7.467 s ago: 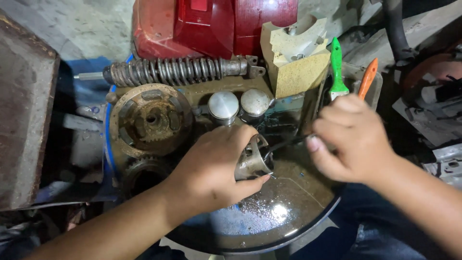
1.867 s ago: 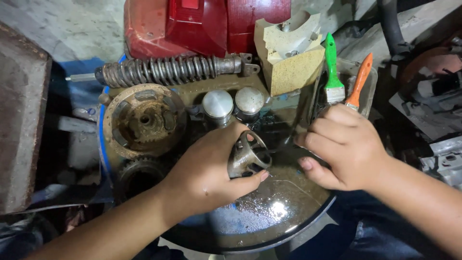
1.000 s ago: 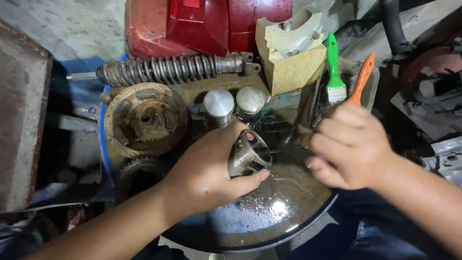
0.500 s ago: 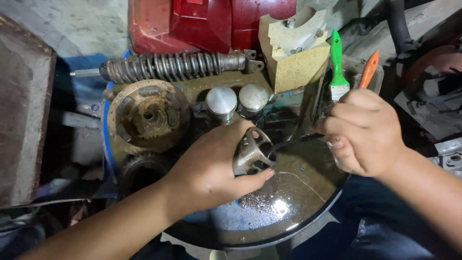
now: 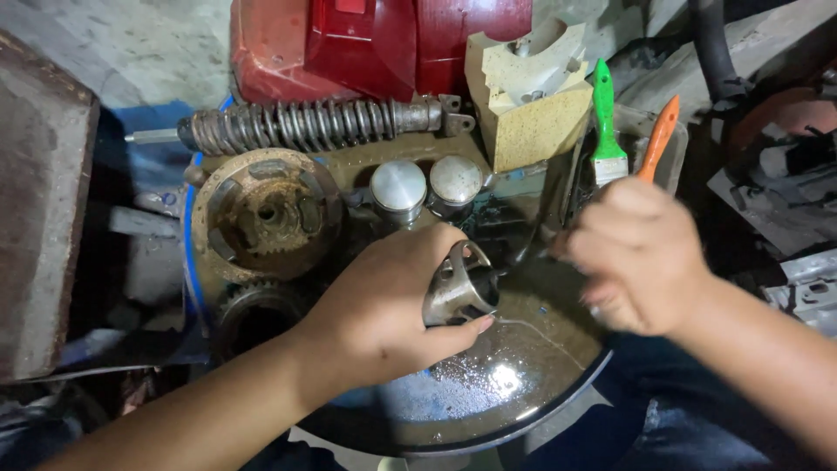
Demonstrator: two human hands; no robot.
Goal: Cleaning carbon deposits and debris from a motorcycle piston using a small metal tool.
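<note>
Where the view starts, nearest the camera, the curved dark rim of a round basin holds a shallow pool of oily liquid that catches a bright glint of light. Above that pool the left hand comes in from the lower left, its grip clenched around a small grey metal part shaped like a short hollow cup with a loop at its top; the thumb lies under it and the fingers wrap over its back, holding it tilted just above the liquid, over the middle of the basin. To the right of it, close but apart, the right hand is blurred; its fingers are curled into a closed grip, yet what it grasps cannot be told from the blur, only that a thin dark shaft seems to stick out towards the part. Just beyond the left hand, two round silver caps stand side by side, touching or nearly so. Left of them lies a rusty round hub with a toothed gear partly hidden under its near edge. Behind the right hand, a green-handled brush and an orange-handled brush lean upright next to each other. Farther back a coiled shock-absorber spring lies crosswise, with a yellowish block at its right end. Farthest of all sits a red body panel.
</note>
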